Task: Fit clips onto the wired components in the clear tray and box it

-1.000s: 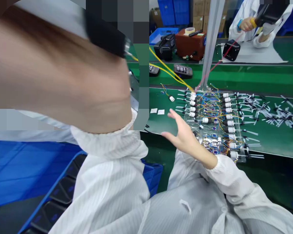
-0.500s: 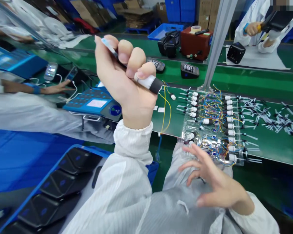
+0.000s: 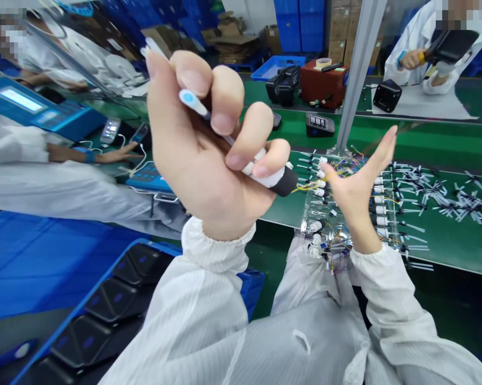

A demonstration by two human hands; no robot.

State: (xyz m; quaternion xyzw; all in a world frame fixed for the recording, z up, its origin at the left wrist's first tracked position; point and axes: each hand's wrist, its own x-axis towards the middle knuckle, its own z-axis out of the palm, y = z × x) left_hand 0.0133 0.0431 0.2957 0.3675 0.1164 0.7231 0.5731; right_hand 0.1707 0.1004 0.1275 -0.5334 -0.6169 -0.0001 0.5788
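Raised close to the camera, my left hand (image 3: 212,144) is curled around a white cylindrical part with a black end (image 3: 284,182); yellow wires trail from that end. A thin white stick with a light-blue tip (image 3: 189,99) also shows between its fingers. My right hand (image 3: 359,187), fingers spread and holding nothing, is over the wired assembly (image 3: 329,211) on the green bench. White connectors in two columns, small blue parts and coloured wires lie on this clear plastic assembly, partly hidden by my right hand.
Black-and-white strips (image 3: 441,192) are scattered at the right. A metal post (image 3: 359,75) rises behind the assembly. Black display devices (image 3: 320,124) stand farther back. Black housings (image 3: 113,294) fill a blue-edged bin at lower left. Other people work at left and upper right.
My left hand has come nearer the camera, still gripping the white part. My right hand has moved up from near my lap to over the assembly.
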